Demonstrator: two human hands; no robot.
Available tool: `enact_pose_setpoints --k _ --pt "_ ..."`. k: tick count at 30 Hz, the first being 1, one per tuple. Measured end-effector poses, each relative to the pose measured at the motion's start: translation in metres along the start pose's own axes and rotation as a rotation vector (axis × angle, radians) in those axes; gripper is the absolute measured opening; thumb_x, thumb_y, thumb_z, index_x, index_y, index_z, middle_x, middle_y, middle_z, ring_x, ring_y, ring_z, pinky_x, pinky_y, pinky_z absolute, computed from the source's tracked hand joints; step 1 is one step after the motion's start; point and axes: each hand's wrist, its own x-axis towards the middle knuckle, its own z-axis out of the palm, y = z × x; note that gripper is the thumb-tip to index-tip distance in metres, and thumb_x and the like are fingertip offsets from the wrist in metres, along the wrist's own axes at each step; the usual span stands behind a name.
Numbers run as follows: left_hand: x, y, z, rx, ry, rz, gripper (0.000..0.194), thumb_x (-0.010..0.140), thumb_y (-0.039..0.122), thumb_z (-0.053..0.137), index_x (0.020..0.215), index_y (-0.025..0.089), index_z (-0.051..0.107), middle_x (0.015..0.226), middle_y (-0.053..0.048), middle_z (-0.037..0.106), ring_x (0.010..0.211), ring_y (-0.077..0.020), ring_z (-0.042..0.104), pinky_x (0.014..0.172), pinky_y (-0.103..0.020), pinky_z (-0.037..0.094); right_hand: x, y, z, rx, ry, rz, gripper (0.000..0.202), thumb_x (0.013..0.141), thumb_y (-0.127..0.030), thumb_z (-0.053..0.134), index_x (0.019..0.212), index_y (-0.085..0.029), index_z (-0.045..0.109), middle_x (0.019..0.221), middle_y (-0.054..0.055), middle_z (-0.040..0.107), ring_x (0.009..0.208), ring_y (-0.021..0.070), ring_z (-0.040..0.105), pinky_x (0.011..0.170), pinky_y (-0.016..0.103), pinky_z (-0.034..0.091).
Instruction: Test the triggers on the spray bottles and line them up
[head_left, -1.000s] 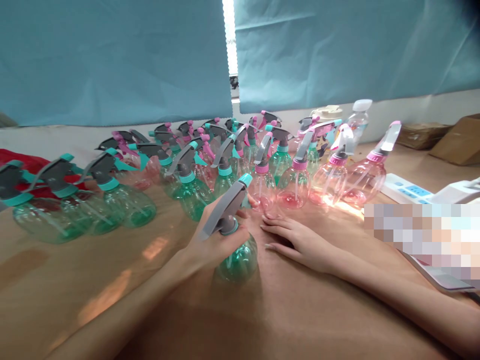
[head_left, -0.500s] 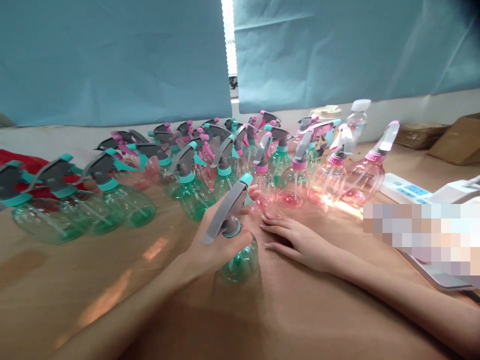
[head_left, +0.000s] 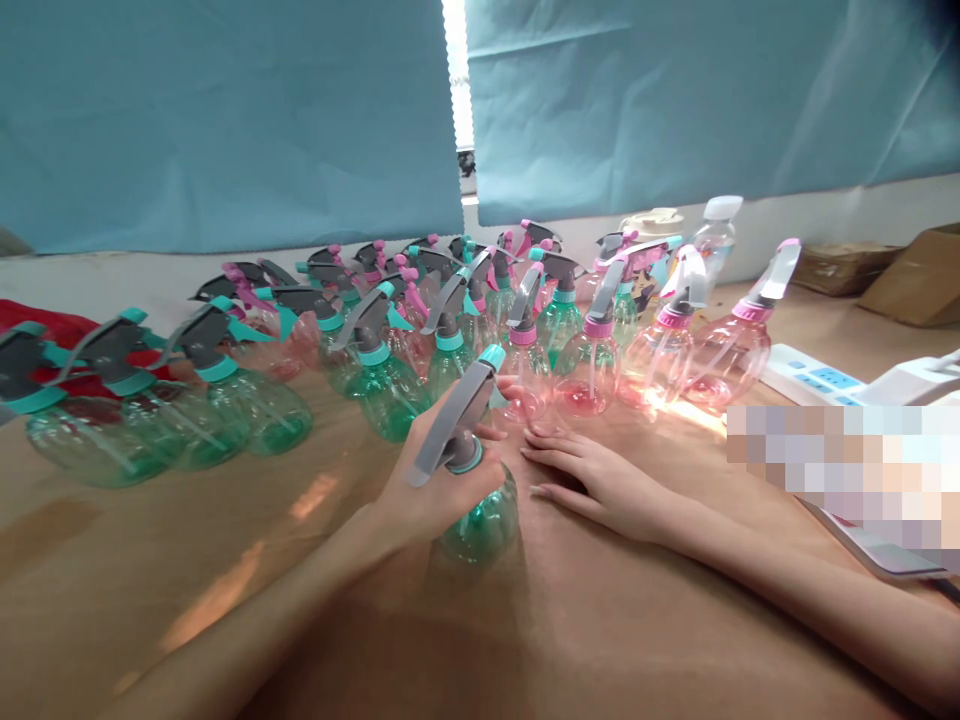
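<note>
A green spray bottle with a grey and teal trigger head stands upright on the brown table in front of me. My left hand is closed around its neck, just below the head; some of the fingers are hidden behind the bottle. To its right, my right hand lies on the table with its fingers stretched out, holding nothing. Beyond its fingertips stands a pink spray bottle, and another pink spray bottle is close by.
Several green spray bottles stand at the left, before a red cloth. More pink and green ones crowd the back. A clear bottle, a cardboard box and a white power strip are at the right.
</note>
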Motion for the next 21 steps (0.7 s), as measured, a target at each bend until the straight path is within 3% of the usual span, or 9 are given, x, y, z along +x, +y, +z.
enact_pose_setpoints --k 5,10,15,21 --pt "-0.0004 0.0011 -0.0003 0.033 -0.002 -0.006 0.056 0.066 0.016 0.051 0.121 0.023 0.054 0.081 0.002 0.064 0.064 -0.0126 0.060 0.073 -0.030 0.055 0.0001 -0.0005 -0.0002 -0.007 -0.014 0.006 0.047 0.094 -0.043 0.049 0.134 -0.018 0.053 0.137 0.013 0.056 0.129 0.0292 0.048 0.106 0.050 0.042" --pt "-0.0002 0.0033 0.0001 0.019 -0.002 -0.014 0.057 0.064 0.017 0.050 0.121 0.021 0.055 0.058 0.009 0.047 0.047 -0.0096 0.045 0.075 -0.031 0.054 0.0000 0.0003 0.0002 -0.018 -0.014 0.003 0.048 0.095 -0.044 0.049 0.134 -0.017 0.053 0.137 0.013 0.055 0.129 0.0286 0.048 0.106 0.049 0.041" --pt "0.0010 0.0027 0.0021 0.024 0.009 -0.007 0.054 0.065 0.017 0.051 0.118 0.022 0.056 0.054 0.010 0.039 0.046 -0.0099 0.041 0.069 -0.030 0.053 0.0005 0.0008 0.0005 -0.022 -0.015 -0.006 0.049 0.095 -0.045 0.049 0.134 -0.016 0.053 0.137 0.013 0.055 0.130 0.0288 0.047 0.107 0.049 0.041" --pt "0.0040 0.0082 0.0051 0.064 -0.002 -0.040 0.049 0.067 0.017 0.052 0.116 0.020 0.055 0.074 0.004 0.057 0.053 -0.0098 0.048 0.064 -0.027 0.051 0.0011 0.0006 0.0001 -0.024 -0.017 -0.006 0.048 0.095 -0.044 0.048 0.133 -0.015 0.054 0.136 0.014 0.056 0.128 0.0294 0.048 0.106 0.050 0.042"
